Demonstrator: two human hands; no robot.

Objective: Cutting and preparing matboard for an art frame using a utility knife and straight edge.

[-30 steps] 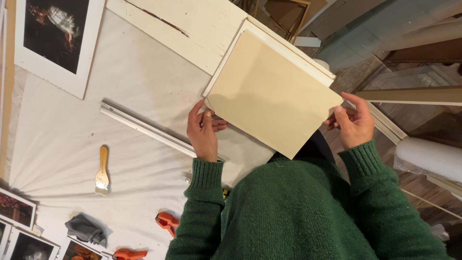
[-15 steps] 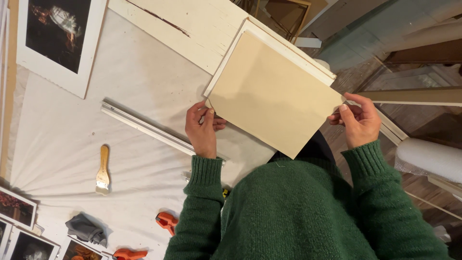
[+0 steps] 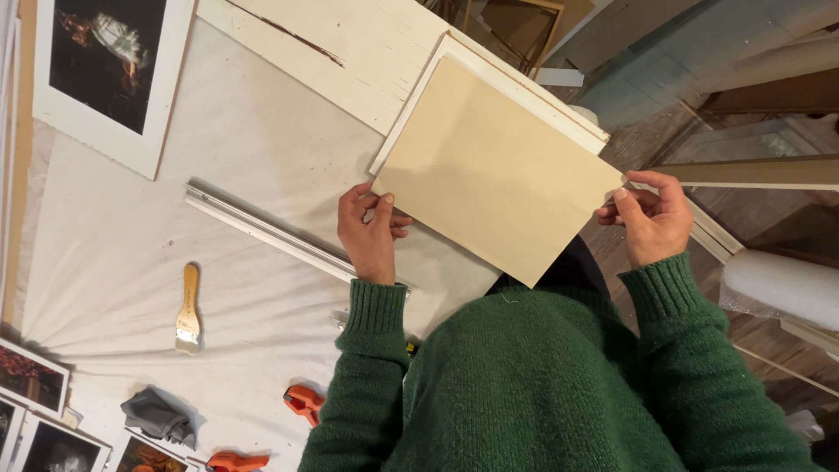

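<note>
I hold a flat tan rectangular board (image 3: 494, 166) tilted in front of my chest, with a cream frame edge (image 3: 524, 83) showing behind its upper side. My left hand (image 3: 369, 229) pinches the board's lower left corner. My right hand (image 3: 651, 217) pinches its right corner. Both arms wear green knitted sleeves (image 3: 524, 385). The board hangs above a white cloth-covered table (image 3: 175, 227).
A long white moulding strip (image 3: 271, 232) lies on the cloth by my left hand. A wooden-handled scraper (image 3: 187, 308), orange clamps (image 3: 304, 402), a grey rag (image 3: 157, 415) and matted dark prints (image 3: 109, 61) lie about. A white worn plank (image 3: 341, 52) and a foam roll (image 3: 778, 284) lie nearby.
The board has stayed nearly in place. My hands shifted their pinch slightly at the two corners.
</note>
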